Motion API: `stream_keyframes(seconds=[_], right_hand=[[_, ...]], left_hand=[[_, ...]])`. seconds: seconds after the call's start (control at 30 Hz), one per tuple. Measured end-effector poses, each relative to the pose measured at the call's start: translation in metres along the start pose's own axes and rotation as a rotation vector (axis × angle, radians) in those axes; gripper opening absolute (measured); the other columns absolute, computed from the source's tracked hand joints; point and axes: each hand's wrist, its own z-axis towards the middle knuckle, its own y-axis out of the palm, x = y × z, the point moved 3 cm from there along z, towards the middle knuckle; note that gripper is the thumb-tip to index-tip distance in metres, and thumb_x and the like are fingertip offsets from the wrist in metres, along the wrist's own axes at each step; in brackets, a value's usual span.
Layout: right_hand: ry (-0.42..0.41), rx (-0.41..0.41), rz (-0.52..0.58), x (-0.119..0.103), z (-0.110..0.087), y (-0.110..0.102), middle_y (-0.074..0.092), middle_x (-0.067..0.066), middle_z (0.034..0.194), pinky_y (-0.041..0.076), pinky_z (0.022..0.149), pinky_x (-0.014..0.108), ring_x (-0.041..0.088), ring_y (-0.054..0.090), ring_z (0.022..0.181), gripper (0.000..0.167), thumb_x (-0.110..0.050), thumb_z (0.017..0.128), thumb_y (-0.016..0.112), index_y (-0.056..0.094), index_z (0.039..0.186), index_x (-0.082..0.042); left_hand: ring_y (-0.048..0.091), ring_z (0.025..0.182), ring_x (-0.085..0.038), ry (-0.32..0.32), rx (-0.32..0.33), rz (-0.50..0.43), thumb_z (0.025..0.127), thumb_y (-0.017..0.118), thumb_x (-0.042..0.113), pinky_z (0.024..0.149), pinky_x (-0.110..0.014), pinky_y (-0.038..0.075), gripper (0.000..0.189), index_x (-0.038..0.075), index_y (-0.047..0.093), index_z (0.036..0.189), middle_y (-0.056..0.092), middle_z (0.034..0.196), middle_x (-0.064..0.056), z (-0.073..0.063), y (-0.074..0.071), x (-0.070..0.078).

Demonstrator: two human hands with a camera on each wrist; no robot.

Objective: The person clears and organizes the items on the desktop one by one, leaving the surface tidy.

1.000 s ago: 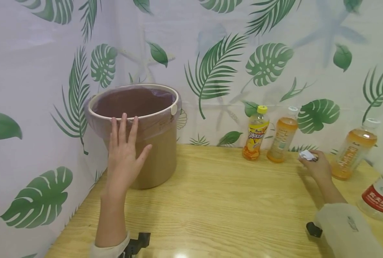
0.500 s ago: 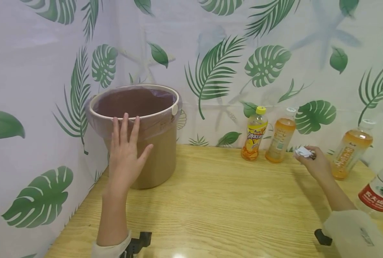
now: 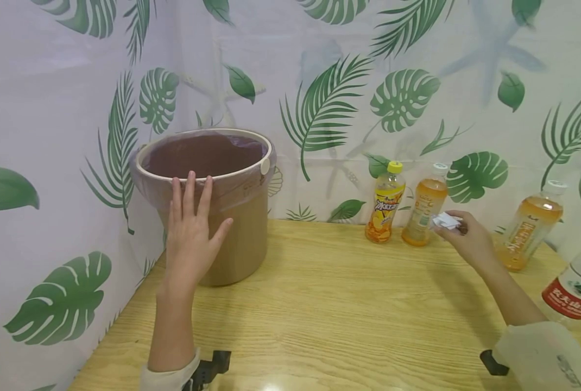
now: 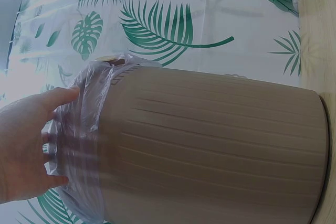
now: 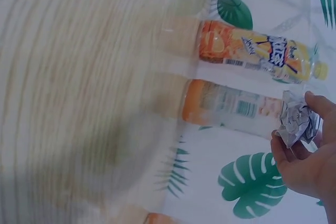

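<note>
At the left of the head view stands a brown trash bin (image 3: pixel 237 233), its rim wrapped in a thin translucent bag (image 4: pixel 86 124). My left hand (image 3: pixel 189 239) rests against the bin's near side with spread, straight fingers, the tips up at the rim; in the left wrist view the fingers touch the bag. On the right, my right hand (image 3: pixel 473 241) pinches a crumpled piece of paper (image 5: pixel 296 119) between thumb and fingers, held above the table. The paper is white with dark marks. Behind it, partly covered, stands a white-capped orange drink bottle (image 3: pixel 423 209).
A yellow-capped drink bottle (image 3: pixel 385 203) stands upright by the wall. Right of my right hand are another orange drink bottle (image 3: pixel 532 228) and a clear bottle with a red label (image 3: pixel 571 298). The wooden table (image 3: pixel 329 309) meets a leaf-patterned wall covering (image 3: pixel 329 98).
My right hand has lifted and moved left with the crumpled paper, which now overlaps the white-capped bottle in the head view. The left hand stays in place on the bin.
</note>
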Motion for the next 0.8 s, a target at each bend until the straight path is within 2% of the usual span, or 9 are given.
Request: stream_keyframes(seconds=[0.07, 0.13, 0.47, 0.8], right_hand=[[-0.021, -0.001, 0.015, -0.007, 0.0, 0.002, 0.043, 0.036, 0.121, 0.04, 0.06, 0.01, 0.044, 0.045, 0.107, 0.063, -0.036, 0.091, 0.056, 0.035, 0.134, 0.004], [-0.043, -0.004, 0.02, -0.015, 0.0, 0.003, 0.045, 0.036, 0.12, 0.039, 0.058, 0.009, 0.042, 0.047, 0.105, 0.061, -0.034, 0.091, 0.056, 0.036, 0.134, 0.004], [-0.143, -0.033, -0.02, -0.05, 0.0, 0.014, 0.047, 0.034, 0.118, 0.043, 0.059, 0.016, 0.039, 0.051, 0.096, 0.054, -0.027, 0.09, 0.06, 0.041, 0.13, 0.004], [-0.172, -0.047, -0.013, -0.079, 0.002, 0.02, 0.052, 0.028, 0.113, 0.044, 0.063, 0.019, 0.037, 0.053, 0.096, 0.056, -0.03, 0.089, 0.061, 0.042, 0.13, 0.003]], left_hand=[[-0.018, 0.135, -0.023, 0.0, 0.0, -0.001, 0.09, 0.058, 0.035, 0.108, -0.048, 0.006, 0.079, 0.014, 0.009, 0.149, -0.011, 0.152, -0.004, 0.0, 0.0, 0.0], [-0.018, 0.135, -0.023, 0.0, -0.001, -0.002, 0.09, 0.058, 0.035, 0.108, -0.048, 0.006, 0.079, 0.014, 0.009, 0.149, -0.012, 0.152, -0.004, 0.0, 0.0, 0.0], [-0.019, 0.135, -0.022, -0.005, -0.006, -0.012, 0.09, 0.057, 0.034, 0.108, -0.047, 0.005, 0.08, 0.016, 0.007, 0.149, -0.012, 0.152, -0.003, 0.0, -0.001, 0.0], [-0.018, 0.135, -0.022, -0.001, 0.0, -0.022, 0.09, 0.059, 0.034, 0.108, -0.047, 0.004, 0.079, 0.015, 0.009, 0.149, -0.012, 0.152, -0.003, 0.0, -0.001, -0.001]])
